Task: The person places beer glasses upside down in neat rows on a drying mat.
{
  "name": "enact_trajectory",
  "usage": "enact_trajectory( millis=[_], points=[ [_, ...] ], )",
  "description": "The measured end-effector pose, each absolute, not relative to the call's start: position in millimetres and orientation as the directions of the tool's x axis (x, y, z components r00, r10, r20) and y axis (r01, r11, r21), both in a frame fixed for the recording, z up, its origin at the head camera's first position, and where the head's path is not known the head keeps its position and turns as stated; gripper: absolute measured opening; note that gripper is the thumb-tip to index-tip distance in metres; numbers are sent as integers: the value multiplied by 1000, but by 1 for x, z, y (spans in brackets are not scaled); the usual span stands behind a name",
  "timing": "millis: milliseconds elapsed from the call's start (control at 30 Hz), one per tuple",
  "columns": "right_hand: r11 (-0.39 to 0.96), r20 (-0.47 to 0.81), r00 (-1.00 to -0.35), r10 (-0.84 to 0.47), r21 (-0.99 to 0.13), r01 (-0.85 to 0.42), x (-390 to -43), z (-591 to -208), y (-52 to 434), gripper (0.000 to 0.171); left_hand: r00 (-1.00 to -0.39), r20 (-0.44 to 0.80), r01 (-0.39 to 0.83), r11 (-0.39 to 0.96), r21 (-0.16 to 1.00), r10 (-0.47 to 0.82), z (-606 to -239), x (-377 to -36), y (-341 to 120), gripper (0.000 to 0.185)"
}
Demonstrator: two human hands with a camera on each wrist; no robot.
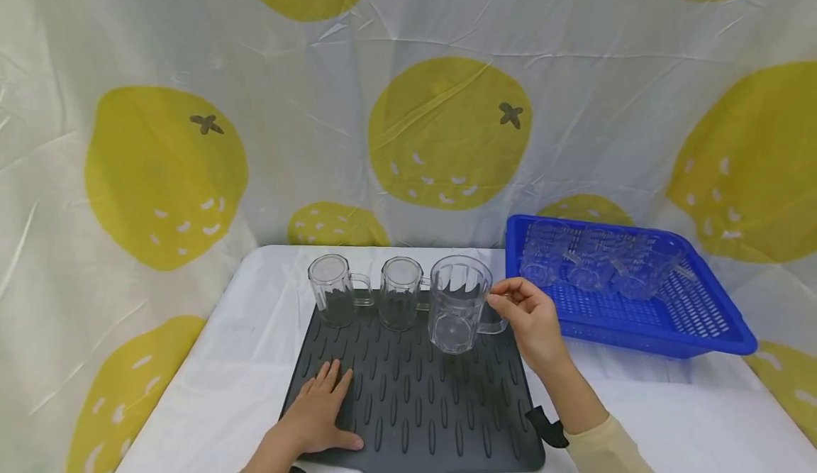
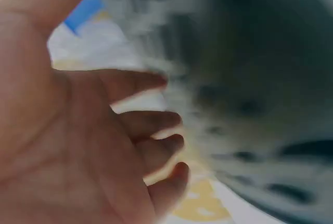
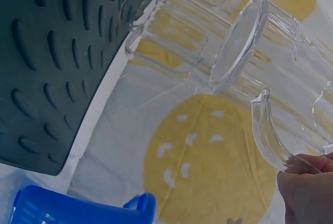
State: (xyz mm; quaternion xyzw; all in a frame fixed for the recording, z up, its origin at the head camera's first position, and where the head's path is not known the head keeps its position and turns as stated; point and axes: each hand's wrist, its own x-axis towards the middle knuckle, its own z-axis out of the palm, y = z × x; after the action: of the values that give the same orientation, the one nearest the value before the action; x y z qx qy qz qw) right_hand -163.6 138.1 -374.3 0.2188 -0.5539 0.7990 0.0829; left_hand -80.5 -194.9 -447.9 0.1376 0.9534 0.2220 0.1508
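My right hand pinches the handle of a clear glass mug, also seen in the right wrist view as a ribbed mug with a thick base. In the head view it is upright, its wide rim up, over the upper right part of a dark ribbed mat. To its left, two more glass mugs, one at far left and one in the middle, stand along the mat's back edge, handles pointing right. My left hand rests on the mat's left side with fingers extended. Its wrist view is blurred.
At the right stands a blue plastic basket with glass mugs in its back part. A white cloth covers the table. Behind it hangs a curtain with yellow fruit prints.
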Motion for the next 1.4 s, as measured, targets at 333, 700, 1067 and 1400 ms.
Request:
enact_trajectory(
  millis=[333, 700, 1067, 1400],
  points=[
    [-358, 453, -881, -137, -852, -383, -161, -377, 137, 22, -775, -143, 93, 335, 938, 616, -411, -111, -144, 65],
    [-312, 482, -863, -154, -852, -421, -157, -380, 135, 9, -776, -236, -410, -182, 894, 585, -400, -134, -104, 80],
    [-263, 619, -740, -263, -784, -562, -151, -384, 131, 8, -751, -282, -494, -224, 840, 597, -396, -145, -94, 81],
    [-315, 646, -684, -338, -763, -565, -148, -387, 131, 12, -747, -318, -565, -306, 766, 584, -394, -153, -83, 61]
  ],
)
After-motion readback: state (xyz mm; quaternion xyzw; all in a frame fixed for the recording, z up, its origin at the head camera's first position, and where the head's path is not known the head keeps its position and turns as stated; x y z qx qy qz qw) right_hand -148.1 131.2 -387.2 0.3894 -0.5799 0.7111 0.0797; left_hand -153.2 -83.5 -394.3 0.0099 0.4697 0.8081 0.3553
